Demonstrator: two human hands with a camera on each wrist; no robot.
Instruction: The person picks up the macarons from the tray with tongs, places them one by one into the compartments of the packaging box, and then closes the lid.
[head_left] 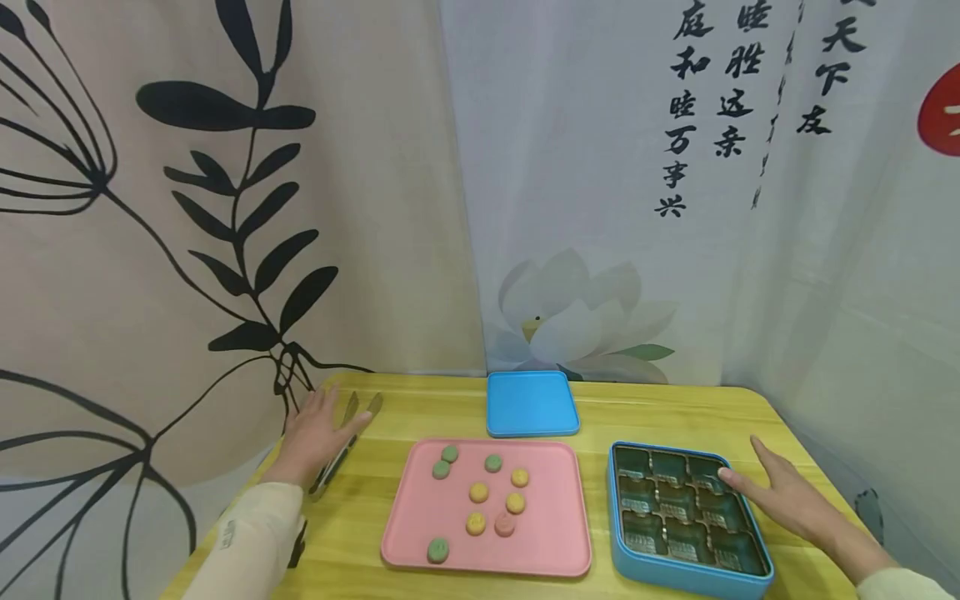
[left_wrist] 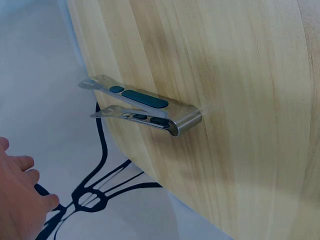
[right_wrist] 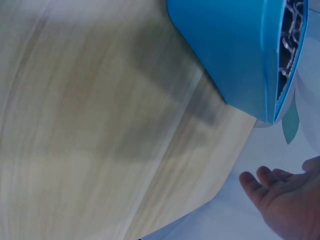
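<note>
My left hand [head_left: 315,437] is held over the table's left edge with its fingers spread, beside metal tongs [head_left: 342,458] with dark grip pads. In the left wrist view the tongs [left_wrist: 187,119] lie apart from the hand [left_wrist: 20,200], which holds nothing. On the right, my right hand [head_left: 795,496] is empty, thumb stretched toward the rim of a blue box [head_left: 678,575] with a divided clear insert. The right wrist view shows a gap between that hand [right_wrist: 295,205] and the box [right_wrist: 225,50]. Small round green, yellow and pink pieces lie on a pink tray [head_left: 551,542].
A blue lid-like tray [head_left: 532,404] lies behind the pink tray on the yellow wood-grain table [head_left: 435,408]. Printed curtains [head_left: 390,208] hang close behind the table and at its sides. A dark object [head_left: 297,546] shows partly beside the left sleeve.
</note>
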